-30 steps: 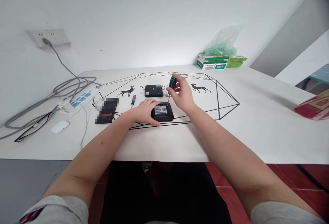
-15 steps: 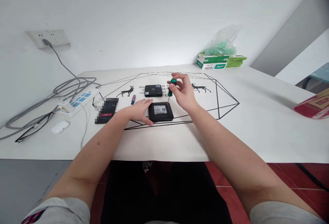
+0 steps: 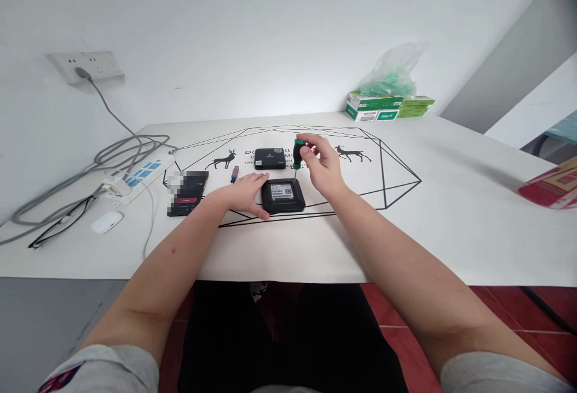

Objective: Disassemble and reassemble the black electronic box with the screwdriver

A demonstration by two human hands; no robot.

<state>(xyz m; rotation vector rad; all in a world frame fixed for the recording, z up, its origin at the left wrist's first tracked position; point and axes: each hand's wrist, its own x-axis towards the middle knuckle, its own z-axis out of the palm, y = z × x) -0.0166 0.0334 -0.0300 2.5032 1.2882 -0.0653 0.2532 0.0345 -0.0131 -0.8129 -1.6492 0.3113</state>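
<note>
A black square box-shaped device [image 3: 283,205] lies label side up in front of me. My left hand [image 3: 247,193] rests flat along its left edge, fingers and thumb spread apart. Gripped in my right hand [image 3: 323,164] is a screwdriver [image 3: 297,154] with a green and black handle. It stands nearly upright, its tip at the device's upper right corner. Whether a screw sits under the tip is too small to tell. Just behind lies a second flat black device [image 3: 270,158]. A smaller screwdriver [image 3: 235,173] lies beyond my left fingers.
To the left are a phone [image 3: 189,193], a white power strip [image 3: 139,178], coiled grey cable [image 3: 103,155], eyeglasses [image 3: 61,223] and a white earbud case [image 3: 107,222]. Green and white boxes [image 3: 374,107] under a plastic bag [image 3: 390,77] stand at the back right. A red package [image 3: 550,185] is far right.
My right fingers have shifted slightly on the screwdriver handle, and the handle leans a little further left. My left hand and the black device stay in place.
</note>
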